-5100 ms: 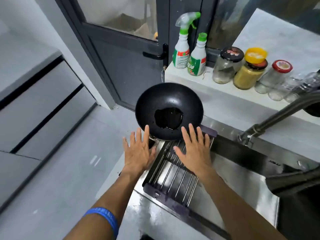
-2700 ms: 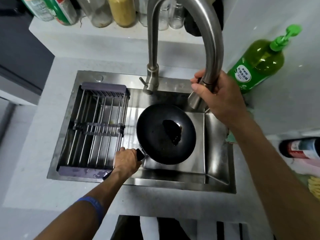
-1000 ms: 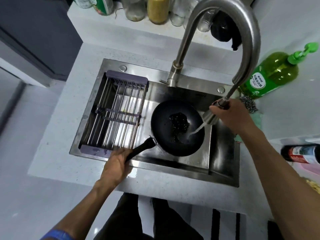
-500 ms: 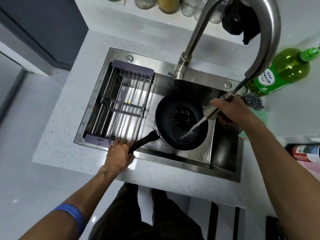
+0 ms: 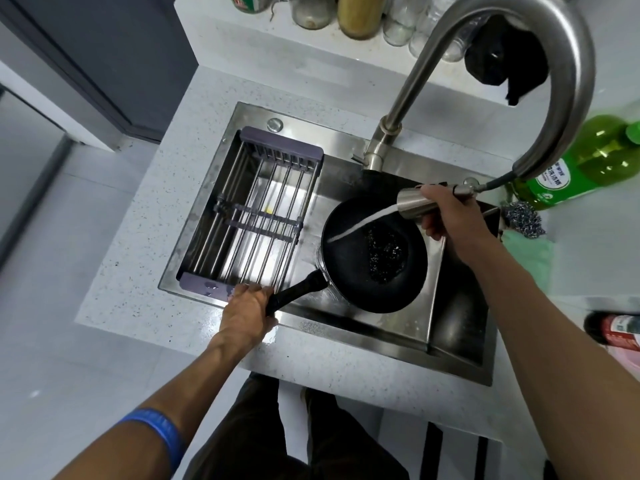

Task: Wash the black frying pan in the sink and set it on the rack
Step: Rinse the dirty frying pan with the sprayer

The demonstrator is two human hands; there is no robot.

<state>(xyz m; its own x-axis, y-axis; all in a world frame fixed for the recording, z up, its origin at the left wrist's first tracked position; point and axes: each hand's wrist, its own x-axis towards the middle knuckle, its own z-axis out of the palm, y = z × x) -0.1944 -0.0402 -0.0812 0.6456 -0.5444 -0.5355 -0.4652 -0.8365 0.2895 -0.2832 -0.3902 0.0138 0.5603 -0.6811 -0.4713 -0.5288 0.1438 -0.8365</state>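
The black frying pan [image 5: 360,271] sits tilted in the steel sink [image 5: 388,327], with dark water pooled in its bowl. My left hand [image 5: 247,311] grips the pan's black handle at the sink's front edge. My right hand [image 5: 450,220] holds the pull-out spray head [image 5: 412,201] of the faucet [image 5: 568,64]. A white jet of water runs from it to the pan's left inner wall. The wire rack [image 5: 256,220] with purple ends spans the left half of the sink and holds nothing.
A green soap bottle [image 5: 588,168] lies right of the faucet, with a steel scourer [image 5: 523,220] and a green cloth [image 5: 530,254] beside the sink. Jars and bottles line the ledge [image 5: 270,32] behind. A red-labelled bottle [image 5: 616,332] lies at the right edge.
The spray head has swung so the jet now strikes the pan's left wall instead of its right side. My left hand still grips the handle; the pan stays in the sink.
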